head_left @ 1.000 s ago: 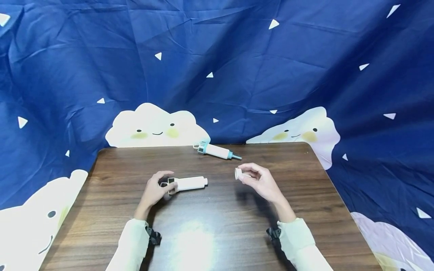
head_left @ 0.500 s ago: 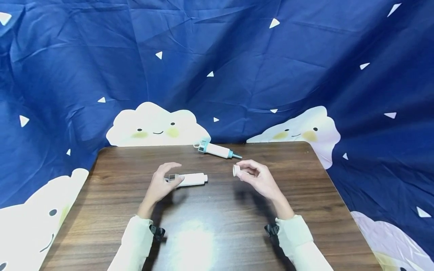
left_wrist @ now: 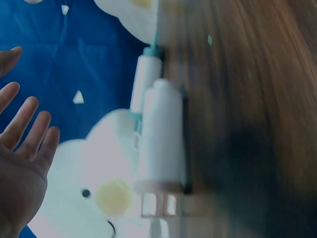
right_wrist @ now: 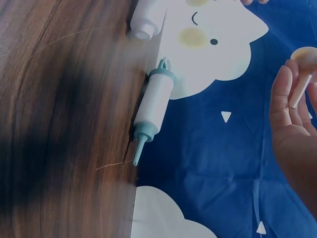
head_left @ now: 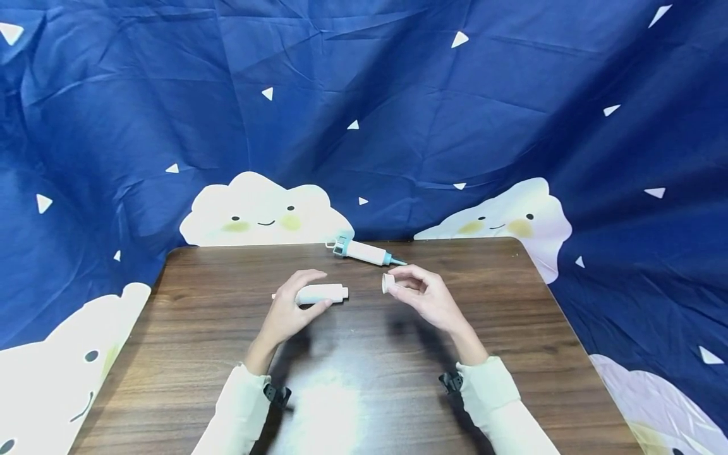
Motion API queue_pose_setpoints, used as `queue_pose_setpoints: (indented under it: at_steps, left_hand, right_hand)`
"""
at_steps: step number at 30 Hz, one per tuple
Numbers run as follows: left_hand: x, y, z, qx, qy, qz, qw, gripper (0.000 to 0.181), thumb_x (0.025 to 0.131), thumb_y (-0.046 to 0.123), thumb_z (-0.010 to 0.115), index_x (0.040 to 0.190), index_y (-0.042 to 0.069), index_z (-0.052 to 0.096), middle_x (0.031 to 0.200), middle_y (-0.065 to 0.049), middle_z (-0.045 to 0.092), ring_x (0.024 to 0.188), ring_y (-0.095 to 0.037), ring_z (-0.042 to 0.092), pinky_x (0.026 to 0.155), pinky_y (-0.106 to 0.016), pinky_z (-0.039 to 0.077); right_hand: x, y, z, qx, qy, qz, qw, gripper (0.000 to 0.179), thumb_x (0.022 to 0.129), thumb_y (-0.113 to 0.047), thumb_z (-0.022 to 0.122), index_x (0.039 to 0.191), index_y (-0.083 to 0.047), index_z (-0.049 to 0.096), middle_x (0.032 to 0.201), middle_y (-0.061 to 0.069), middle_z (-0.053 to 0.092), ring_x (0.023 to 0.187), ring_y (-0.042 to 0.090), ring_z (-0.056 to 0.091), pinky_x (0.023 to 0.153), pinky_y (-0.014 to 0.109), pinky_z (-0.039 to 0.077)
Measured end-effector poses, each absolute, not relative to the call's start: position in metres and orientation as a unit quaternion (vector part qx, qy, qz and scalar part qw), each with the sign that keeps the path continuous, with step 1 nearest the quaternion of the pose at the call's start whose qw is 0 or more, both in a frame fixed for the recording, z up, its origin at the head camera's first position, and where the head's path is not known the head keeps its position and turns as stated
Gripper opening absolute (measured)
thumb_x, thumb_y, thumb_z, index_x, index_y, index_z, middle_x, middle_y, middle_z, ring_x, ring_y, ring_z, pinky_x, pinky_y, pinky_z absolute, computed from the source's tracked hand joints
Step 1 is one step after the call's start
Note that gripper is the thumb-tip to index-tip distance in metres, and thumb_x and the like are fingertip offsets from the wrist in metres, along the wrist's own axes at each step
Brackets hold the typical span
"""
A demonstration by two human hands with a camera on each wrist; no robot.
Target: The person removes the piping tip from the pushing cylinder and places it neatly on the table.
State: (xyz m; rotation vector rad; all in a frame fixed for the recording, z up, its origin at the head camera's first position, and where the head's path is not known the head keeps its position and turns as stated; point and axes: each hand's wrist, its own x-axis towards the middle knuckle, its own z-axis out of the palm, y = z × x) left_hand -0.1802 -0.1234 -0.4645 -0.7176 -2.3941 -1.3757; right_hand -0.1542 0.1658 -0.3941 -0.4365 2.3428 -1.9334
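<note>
In the head view my left hand (head_left: 291,308) hovers with thumb and fingers spread around a white syringe-like barrel (head_left: 323,293) lying on the table. The left wrist view shows this hand (left_wrist: 25,171) apart from the barrel (left_wrist: 163,131), which has a short neck at one end and framed loops at the other. To its right, my right hand (head_left: 429,297) pinches a small white nozzle (head_left: 388,283). In the right wrist view the nozzle (right_wrist: 303,74) has a wide round end and a thin stem; part is out of frame.
A second syringe (head_left: 366,253), white with teal ends and a thin teal tip, lies near the far edge of the brown wooden table (head_left: 500,265). Behind the table hangs a blue cloth (head_left: 398,126) with white clouds and triangles.
My left hand has left the barrel's loop end and moved right and farther forward along it, fingers spread. The right hand has shifted slightly left with the nozzle.
</note>
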Motion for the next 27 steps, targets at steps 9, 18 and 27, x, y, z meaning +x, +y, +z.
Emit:
queue_pose_setpoints:
  at_steps: [9, 18, 27]
  left_hand:
    - [-0.166, -0.099, -0.443, -0.264, -0.808, -0.507, 0.143, 0.045, 0.078, 0.034, 0.075, 0.120, 0.028, 0.059, 0.120, 0.009, 0.060, 0.102, -0.010, 0.060, 0.091, -0.033, 0.046]
    - [-0.157, -0.077, -0.428, -0.305, -0.766, -0.549, 0.137, 0.044, 0.078, 0.020, 0.076, 0.120, 0.014, 0.060, 0.118, -0.002, 0.061, 0.098, -0.015, 0.062, 0.084, -0.032, 0.053]
    - [-0.139, -0.065, -0.388, -0.337, -0.736, -0.567, 0.151, 0.040, 0.074, 0.000, 0.075, 0.111, -0.003, 0.061, 0.111, -0.017, 0.061, 0.093, -0.033, 0.062, 0.079, -0.045, 0.054]
  right_hand:
    - [-0.155, 0.156, -0.394, -0.163, 0.763, -0.625, 0.032, 0.028, 0.085, -0.005, 0.066, 0.112, 0.002, 0.062, 0.108, 0.019, 0.064, 0.089, 0.016, 0.066, 0.074, 0.024, 0.054]
    - [-0.164, 0.148, -0.412, -0.192, 0.756, -0.625, 0.035, 0.030, 0.084, -0.012, 0.069, 0.113, -0.004, 0.062, 0.107, 0.013, 0.065, 0.088, 0.013, 0.067, 0.074, 0.026, 0.055]
    - [-0.157, 0.139, -0.396, -0.206, 0.752, -0.625, 0.035, 0.029, 0.083, -0.009, 0.069, 0.111, -0.003, 0.063, 0.106, 0.016, 0.065, 0.088, 0.017, 0.067, 0.075, 0.026, 0.055]
